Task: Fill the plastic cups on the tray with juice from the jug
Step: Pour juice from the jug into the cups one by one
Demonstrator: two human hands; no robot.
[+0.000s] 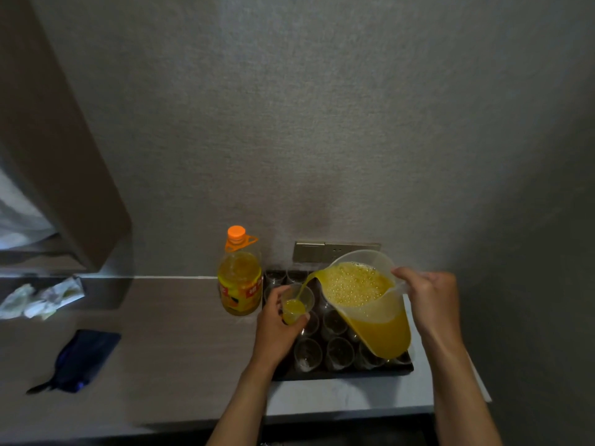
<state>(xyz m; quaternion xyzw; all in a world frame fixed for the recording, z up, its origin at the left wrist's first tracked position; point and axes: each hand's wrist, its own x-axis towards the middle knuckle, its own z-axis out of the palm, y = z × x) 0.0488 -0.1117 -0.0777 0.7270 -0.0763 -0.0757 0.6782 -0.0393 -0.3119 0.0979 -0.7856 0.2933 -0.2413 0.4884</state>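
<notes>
My right hand (425,300) grips the handle of a clear plastic jug (370,304) tilted to the left, and foamy orange juice runs from its spout. The stream falls into a clear plastic cup (297,304) that my left hand (278,326) holds just above the left side of the dark tray (341,375). That cup is partly filled with juice. Several other clear cups (338,352) stand in rows on the tray and look empty; the jug hides those on the right.
A large juice bottle (240,278) with an orange cap stands just left of the tray by the wall. A dark blue pouch (83,358) and crumpled wrappers (38,299) lie on the counter to the left. A wall socket plate (322,251) sits behind the tray.
</notes>
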